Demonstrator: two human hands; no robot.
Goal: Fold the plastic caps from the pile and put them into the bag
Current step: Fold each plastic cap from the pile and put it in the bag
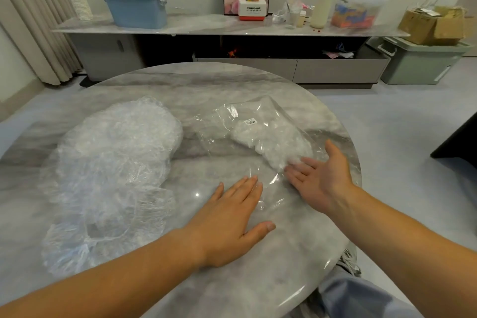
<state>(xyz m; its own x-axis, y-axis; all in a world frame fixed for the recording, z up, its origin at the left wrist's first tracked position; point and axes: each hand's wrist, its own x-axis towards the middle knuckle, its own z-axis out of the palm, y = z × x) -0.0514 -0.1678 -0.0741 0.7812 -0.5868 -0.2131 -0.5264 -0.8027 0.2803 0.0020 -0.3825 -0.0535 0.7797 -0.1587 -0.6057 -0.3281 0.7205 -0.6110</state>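
Marble table (206, 90), bag (258, 121) under flat left hand (232, 217), right hand (322, 175) outspread against it, pile (116, 157) leftward.

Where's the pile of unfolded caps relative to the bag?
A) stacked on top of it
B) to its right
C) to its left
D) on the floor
C: the pile of loose caps lies on the left part of the table, apart from the clear bag, which lies on the right.
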